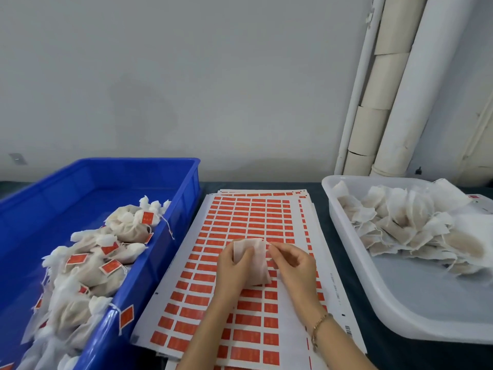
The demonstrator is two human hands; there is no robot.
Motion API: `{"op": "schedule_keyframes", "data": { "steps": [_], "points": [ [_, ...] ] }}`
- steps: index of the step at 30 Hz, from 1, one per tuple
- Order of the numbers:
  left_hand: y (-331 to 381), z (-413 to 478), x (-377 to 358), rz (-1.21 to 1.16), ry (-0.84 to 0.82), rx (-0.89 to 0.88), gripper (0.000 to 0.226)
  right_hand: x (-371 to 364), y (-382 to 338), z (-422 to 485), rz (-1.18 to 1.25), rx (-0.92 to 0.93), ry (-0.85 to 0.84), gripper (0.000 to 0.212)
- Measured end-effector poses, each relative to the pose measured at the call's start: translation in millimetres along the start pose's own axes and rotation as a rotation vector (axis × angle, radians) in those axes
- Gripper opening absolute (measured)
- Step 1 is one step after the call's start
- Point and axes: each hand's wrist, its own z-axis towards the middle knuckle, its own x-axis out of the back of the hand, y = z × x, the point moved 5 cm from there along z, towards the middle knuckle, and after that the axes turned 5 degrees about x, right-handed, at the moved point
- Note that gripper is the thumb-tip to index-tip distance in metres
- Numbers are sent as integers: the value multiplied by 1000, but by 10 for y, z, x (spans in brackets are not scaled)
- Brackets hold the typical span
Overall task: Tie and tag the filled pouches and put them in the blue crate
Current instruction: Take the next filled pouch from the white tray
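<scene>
At frame centre I held the pouch (253, 263) over the label sheets (240, 209). My left hand (230, 271) gripped its body and my right hand (293, 265) pinched its top edge, probably to tie it. The blue crate (149, 265) waited lower left.

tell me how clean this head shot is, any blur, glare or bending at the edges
Head view: soft even light, only faint shadows; a small sheen on the blue crate rim; wide-angle bending tilts the pipes at right; mild blur all over, so print on the red labels is unreadable and the held pouch looks smeared.
</scene>
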Motion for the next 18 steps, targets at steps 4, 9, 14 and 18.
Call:
{"op": "schedule_keyframes", "data": {
  "steps": [4,9,14,18],
  "points": [
    [-89,-26,-14,-24,12,26,47,-32,63,11,-27,27,-38,8],
    [-22,-78,-71,28,-35,-67,27,-35,62,16,-83,62,-68,8],
    [-17,-81,-14,-51,-17,-41,21,-13,51,10,-130,75,-66,2],
    [-86,-54,-60,-277,-152,60,14,-42,56,-19,-200,103,-87,8]
  ]
}}
